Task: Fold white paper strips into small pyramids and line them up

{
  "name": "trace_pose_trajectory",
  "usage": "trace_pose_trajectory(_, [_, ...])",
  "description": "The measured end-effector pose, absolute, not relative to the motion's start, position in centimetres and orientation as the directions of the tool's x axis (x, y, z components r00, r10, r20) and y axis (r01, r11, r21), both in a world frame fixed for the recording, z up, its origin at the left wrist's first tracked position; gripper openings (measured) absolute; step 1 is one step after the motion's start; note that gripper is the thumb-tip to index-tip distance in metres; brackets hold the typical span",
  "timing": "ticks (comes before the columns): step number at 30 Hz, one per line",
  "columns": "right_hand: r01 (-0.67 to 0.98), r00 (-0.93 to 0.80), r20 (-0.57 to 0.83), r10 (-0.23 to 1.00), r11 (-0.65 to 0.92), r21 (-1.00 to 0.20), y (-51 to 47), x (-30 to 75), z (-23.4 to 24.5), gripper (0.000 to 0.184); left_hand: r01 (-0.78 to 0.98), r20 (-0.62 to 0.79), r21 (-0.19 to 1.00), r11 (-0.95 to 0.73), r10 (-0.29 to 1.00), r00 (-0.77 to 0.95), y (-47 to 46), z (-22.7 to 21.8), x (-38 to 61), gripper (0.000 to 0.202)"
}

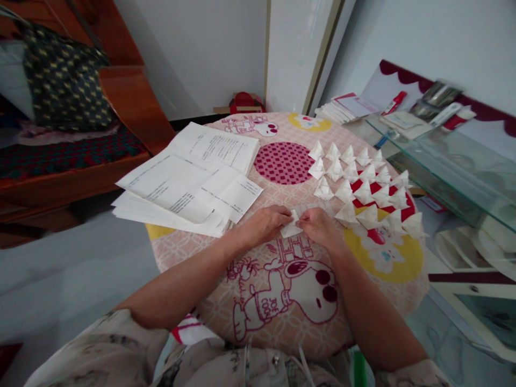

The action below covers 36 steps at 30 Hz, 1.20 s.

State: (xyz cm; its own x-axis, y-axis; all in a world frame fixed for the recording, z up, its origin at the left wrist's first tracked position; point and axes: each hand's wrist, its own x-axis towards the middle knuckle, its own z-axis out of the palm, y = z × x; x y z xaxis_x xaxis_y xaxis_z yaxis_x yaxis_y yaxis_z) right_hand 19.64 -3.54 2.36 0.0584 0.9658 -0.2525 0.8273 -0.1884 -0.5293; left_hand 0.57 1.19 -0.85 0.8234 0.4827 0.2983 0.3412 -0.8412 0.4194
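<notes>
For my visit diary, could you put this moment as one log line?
left hand: holding small folded paper; right hand: holding same paper; left: printed sheets; right: rows of folded paper shapes; beneath: patterned tablecloth

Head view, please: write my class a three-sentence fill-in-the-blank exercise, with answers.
1. The left hand and right hand touch a small white piece of ____.
2. From the wearer's view, the printed sheets lie to the ____ of the folded shapes.
3. On the tablecloth, the dog's shirt reads JOE ____.
Missing words: paper; left; COOL.

Pale greyish top [226, 368] with dark blotchy print, short loose sleeves [108, 341], thin whitish cords [247, 360], small shiny fastener [276, 360]
</notes>
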Motion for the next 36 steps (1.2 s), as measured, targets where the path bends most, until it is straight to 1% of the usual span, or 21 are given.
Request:
trace_pose_trajectory(3, [0.825, 0.072, -0.255, 0.964, -0.201, -0.527, -3.5, 19.6, 2.3, 0.033, 0.342, 0.276, 0.392, -0.854, 0.464, 0.842, 1.1, -0.6, 0.5, 0.034])
trace_pose_trajectory(6, [0.822, 0.091, -0.248, 0.964, -0.213, -0.528, -3.4, 19.6, 2.1, 0.030, 0.339, 0.254, 0.347, -0.874, 0.436, 0.864, 1.1, -0.3, 0.5, 0.042])
trace_pose_trajectory(9, [0.810, 0.115, -0.271, 0.956, -0.248, -0.531, -3.4, 19.6, 2.1, 0.029, 0.322, 0.212, 0.283, -0.903, 0.387, 0.897, 1.1, -0.1, 0.4, 0.038])
trace_pose_trajectory(11, [0.775, 0.119, -0.304, 0.945, -0.280, -0.567, -3.4, 19.6, 2.3, 0.028, 0.321, 0.189, 0.254, -0.912, 0.372, 0.909, 1.0, 0.0, 0.4, 0.033])
trace_pose_trajectory(16, [0.635, 0.163, -0.385, 0.908, -0.395, -0.664, -4.0, 20.4, 2.7, 0.017, 0.360, 0.175, 0.226, -0.905, 0.402, 0.899, 0.8, 0.3, 0.3, 0.031])
trace_pose_trajectory(18, [0.578, 0.172, -0.385, 0.907, -0.410, -0.706, -4.2, 20.8, 2.6, 0.013, 0.360, 0.177, 0.223, -0.906, 0.401, 0.899, 0.7, 0.5, 0.3, 0.031])
trace_pose_trajectory(21, [0.522, 0.144, -0.356, 0.924, -0.376, -0.765, -4.4, 20.9, 2.2, 0.010, 0.342, 0.185, 0.234, -0.910, 0.387, 0.904, 0.7, 0.6, 0.5, 0.031])
trace_pose_trajectory(23, [0.564, 0.144, -0.320, 0.936, -0.344, -0.751, -4.4, 20.6, 2.1, 0.010, 0.338, 0.179, 0.240, -0.910, 0.383, 0.906, 0.8, 0.6, 0.6, 0.032])
trace_pose_trajectory(26, [0.675, 0.169, -0.248, 0.954, -0.295, -0.676, -4.1, 20.0, 2.0, 0.014, 0.340, 0.168, 0.249, -0.907, 0.386, 0.907, 0.9, 0.5, 0.7, 0.033])
trace_pose_trajectory(28, [0.694, 0.167, -0.229, 0.959, -0.280, -0.663, -4.0, 19.8, 2.0, 0.016, 0.341, 0.166, 0.252, -0.906, 0.388, 0.907, 1.0, 0.4, 0.6, 0.033])
trace_pose_trajectory(32, [0.644, 0.140, -0.277, 0.950, -0.300, -0.703, -4.0, 20.0, 2.0, 0.015, 0.343, 0.171, 0.267, -0.901, 0.395, 0.903, 1.1, 0.0, 0.5, 0.036])
trace_pose_trajectory(36, [0.620, 0.134, -0.324, 0.937, -0.334, -0.710, -4.3, 20.7, 2.1, 0.017, 0.348, 0.180, 0.288, -0.892, 0.407, 0.895, 1.3, -0.4, 0.4, 0.040])
